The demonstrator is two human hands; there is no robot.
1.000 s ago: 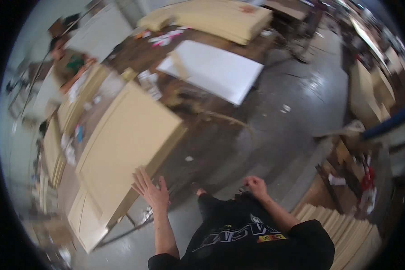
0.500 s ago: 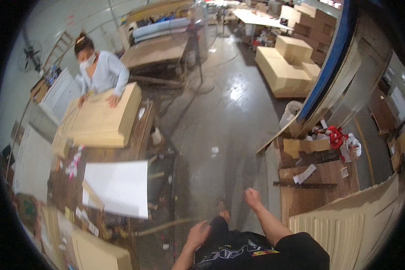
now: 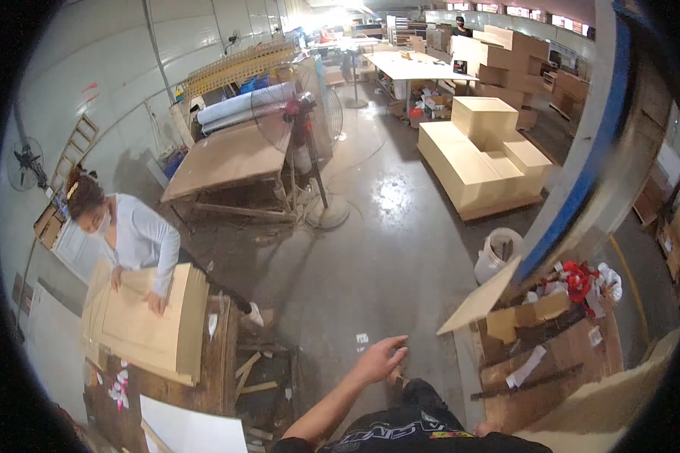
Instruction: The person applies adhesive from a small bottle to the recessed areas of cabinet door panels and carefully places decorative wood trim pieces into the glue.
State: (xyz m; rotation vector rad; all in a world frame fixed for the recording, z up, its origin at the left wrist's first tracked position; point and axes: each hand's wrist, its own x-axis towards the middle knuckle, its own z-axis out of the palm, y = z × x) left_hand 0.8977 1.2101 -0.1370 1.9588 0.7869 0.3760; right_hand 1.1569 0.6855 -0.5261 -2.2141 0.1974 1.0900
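Observation:
My left hand (image 3: 380, 358) is raised in front of me over the wet concrete floor (image 3: 385, 249), fingers apart and holding nothing. Its forearm comes up from the lower edge beside my dark shirt. My right hand is out of the picture. To the left, a co-worker in a pale long-sleeved top (image 3: 140, 241) leans over a stack of tan boards (image 3: 140, 325) on a wooden workbench (image 3: 219, 355), both hands flat on the top board.
A white sheet (image 3: 189, 430) lies at the lower left. A standing fan (image 3: 298, 113) stands mid-floor beside a board-topped table (image 3: 227, 158). Tan boxes (image 3: 480, 155) are stacked at the right. A white bucket (image 3: 497, 253), a blue post (image 3: 582, 158) and a cluttered bench (image 3: 551, 340) crowd my right.
The view has swung round from the workbench toward the open floor. My left hand has left the tan board and hangs free. My right hand has dropped out of sight.

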